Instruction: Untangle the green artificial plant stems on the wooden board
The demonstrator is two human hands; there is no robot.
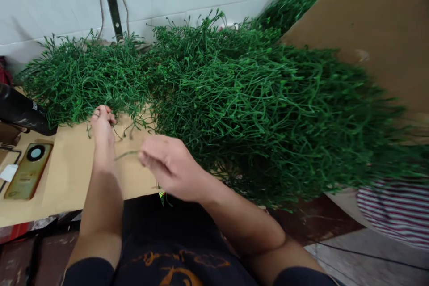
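A big heap of green plastic sprigs [241,107] covers the back and right of a cardboard sheet [70,174] laid in front of me. My left hand [102,136] reaches forward, its fingertips bunched at the heap's near edge on some thin sprigs there. My right hand [167,165], blurred by motion, hovers just in front of the heap. It pinches a single thin green sprig [126,154] that sticks out to the left, toward my left wrist. My dark shirt with an orange print fills the bottom of the view.
A gold phone [28,170] lies face down at the left, beside a black cylinder [20,111]. A large cardboard panel [368,22] leans at the upper right. A metal bracket [112,2] with string hangs on the white tiled wall. Striped cloth [395,210] lies at the lower right.
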